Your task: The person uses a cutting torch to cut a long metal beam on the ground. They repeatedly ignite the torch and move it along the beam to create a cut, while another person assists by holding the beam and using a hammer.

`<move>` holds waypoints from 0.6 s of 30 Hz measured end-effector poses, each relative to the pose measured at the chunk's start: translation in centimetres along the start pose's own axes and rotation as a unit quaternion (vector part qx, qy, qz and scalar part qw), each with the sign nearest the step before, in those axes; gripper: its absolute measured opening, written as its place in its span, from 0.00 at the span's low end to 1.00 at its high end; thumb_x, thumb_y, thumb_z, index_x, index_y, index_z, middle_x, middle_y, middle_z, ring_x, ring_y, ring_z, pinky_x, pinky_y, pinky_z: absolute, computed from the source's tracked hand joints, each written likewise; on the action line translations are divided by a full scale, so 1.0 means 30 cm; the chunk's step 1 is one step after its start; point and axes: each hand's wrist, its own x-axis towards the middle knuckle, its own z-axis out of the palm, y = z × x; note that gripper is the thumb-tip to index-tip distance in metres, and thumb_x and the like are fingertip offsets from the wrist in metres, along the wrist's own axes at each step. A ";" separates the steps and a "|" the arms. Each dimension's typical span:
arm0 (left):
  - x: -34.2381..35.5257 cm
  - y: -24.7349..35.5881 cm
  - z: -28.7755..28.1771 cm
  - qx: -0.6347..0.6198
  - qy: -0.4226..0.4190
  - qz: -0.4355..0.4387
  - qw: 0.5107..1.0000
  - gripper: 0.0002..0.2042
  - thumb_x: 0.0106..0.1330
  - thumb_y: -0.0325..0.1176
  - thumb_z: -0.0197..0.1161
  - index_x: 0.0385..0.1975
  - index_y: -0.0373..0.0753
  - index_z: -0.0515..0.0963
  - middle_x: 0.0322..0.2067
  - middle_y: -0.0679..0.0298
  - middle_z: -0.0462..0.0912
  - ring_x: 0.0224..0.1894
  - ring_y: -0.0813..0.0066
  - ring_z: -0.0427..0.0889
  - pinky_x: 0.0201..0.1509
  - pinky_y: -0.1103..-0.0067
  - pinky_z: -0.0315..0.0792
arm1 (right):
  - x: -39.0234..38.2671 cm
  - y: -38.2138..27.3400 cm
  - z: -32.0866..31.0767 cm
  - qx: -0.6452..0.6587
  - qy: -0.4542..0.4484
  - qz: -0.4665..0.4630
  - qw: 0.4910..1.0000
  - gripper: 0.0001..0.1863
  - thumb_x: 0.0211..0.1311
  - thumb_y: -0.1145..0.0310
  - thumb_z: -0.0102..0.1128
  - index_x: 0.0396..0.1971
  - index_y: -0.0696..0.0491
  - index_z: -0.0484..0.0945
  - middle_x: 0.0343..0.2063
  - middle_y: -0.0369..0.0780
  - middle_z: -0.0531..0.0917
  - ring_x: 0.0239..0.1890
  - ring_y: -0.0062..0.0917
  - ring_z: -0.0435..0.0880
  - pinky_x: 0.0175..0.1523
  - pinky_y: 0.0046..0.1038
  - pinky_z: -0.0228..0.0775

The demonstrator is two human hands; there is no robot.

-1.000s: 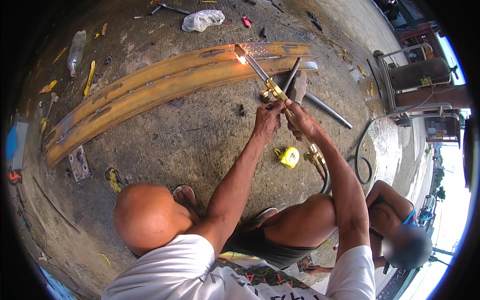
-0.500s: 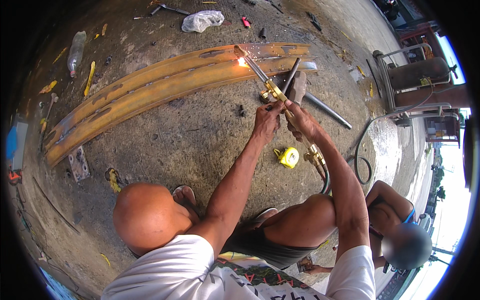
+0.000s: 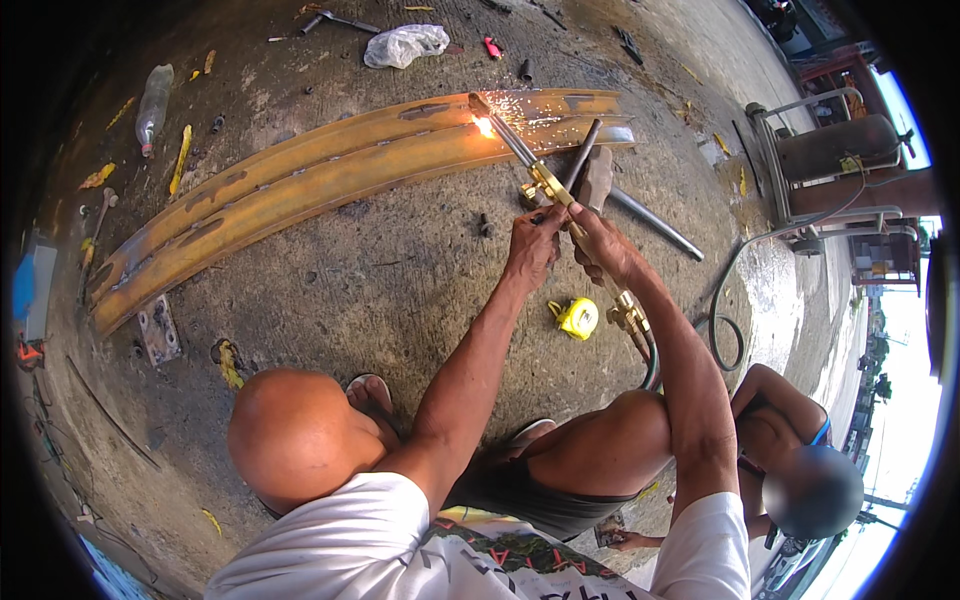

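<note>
A brass cutting torch (image 3: 546, 184) is held in both my hands, its twin steel tubes slanting up and left to a glowing flame at the tip. My right hand (image 3: 606, 243) wraps round the torch's handle. My left hand (image 3: 534, 242) closes on the torch just ahead of it, by the brass fittings; its fingertips are partly hidden. Under the tip lies a long, curved, rusty steel channel (image 3: 290, 190), with sparks spraying to the right over its surface. Behind my hands a hammer (image 3: 597, 178) and a steel pipe (image 3: 655, 221) lie on the concrete.
A yellow tape measure (image 3: 576, 318) lies below my hands. Green hose (image 3: 652, 365) trails from the torch. At right stands a cart with a gas cylinder (image 3: 838, 150); another person (image 3: 785, 420) crouches nearby. Clear plastic bottle (image 3: 154, 110), plastic bag (image 3: 406, 45) and pink lighter (image 3: 493, 48) lie beyond the channel.
The sparks have grown denser and spread farther to the right. My hands and the torch stay almost in the same place.
</note>
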 end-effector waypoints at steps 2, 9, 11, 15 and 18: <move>0.002 -0.003 -0.002 0.002 0.000 0.001 1.000 0.14 0.70 0.44 0.66 0.40 0.38 0.82 0.12 0.76 0.66 0.11 0.87 0.61 0.15 0.83 0.54 | 0.002 0.000 0.001 -0.003 0.001 -0.002 1.000 0.40 0.65 0.28 0.42 0.47 0.55 0.70 0.16 0.31 0.66 0.15 0.18 0.64 0.18 0.28 0.57; 0.005 -0.002 -0.003 -0.006 -0.004 0.002 1.000 0.14 0.70 0.45 0.66 0.39 0.39 0.82 0.12 0.76 0.66 0.11 0.87 0.61 0.15 0.83 0.54 | 0.008 0.001 0.000 -0.009 -0.001 -0.003 1.000 0.40 0.66 0.28 0.41 0.49 0.56 0.70 0.16 0.32 0.66 0.14 0.18 0.64 0.18 0.28 0.58; 0.007 -0.002 -0.004 -0.010 -0.004 0.005 1.000 0.16 0.69 0.46 0.67 0.39 0.38 0.83 0.13 0.76 0.66 0.11 0.87 0.60 0.14 0.83 0.54 | 0.008 -0.002 0.000 -0.009 -0.001 -0.002 1.000 0.40 0.66 0.28 0.41 0.49 0.56 0.71 0.16 0.32 0.66 0.14 0.18 0.64 0.18 0.29 0.58; -0.016 -0.013 -0.005 -0.016 0.000 0.000 1.000 0.15 0.69 0.45 0.67 0.38 0.38 0.82 0.13 0.76 0.67 0.11 0.88 0.60 0.14 0.83 0.53 | 0.005 0.020 0.008 -0.006 -0.007 0.002 1.000 0.41 0.66 0.28 0.41 0.49 0.56 0.71 0.15 0.31 0.65 0.14 0.18 0.64 0.17 0.29 0.58; -0.016 -0.006 -0.001 -0.015 -0.001 0.000 1.000 0.13 0.71 0.43 0.66 0.38 0.39 0.82 0.12 0.76 0.66 0.11 0.88 0.61 0.14 0.84 0.54 | 0.001 0.014 0.008 -0.003 -0.006 -0.002 1.000 0.41 0.65 0.28 0.41 0.49 0.56 0.71 0.15 0.31 0.65 0.14 0.19 0.64 0.17 0.29 0.57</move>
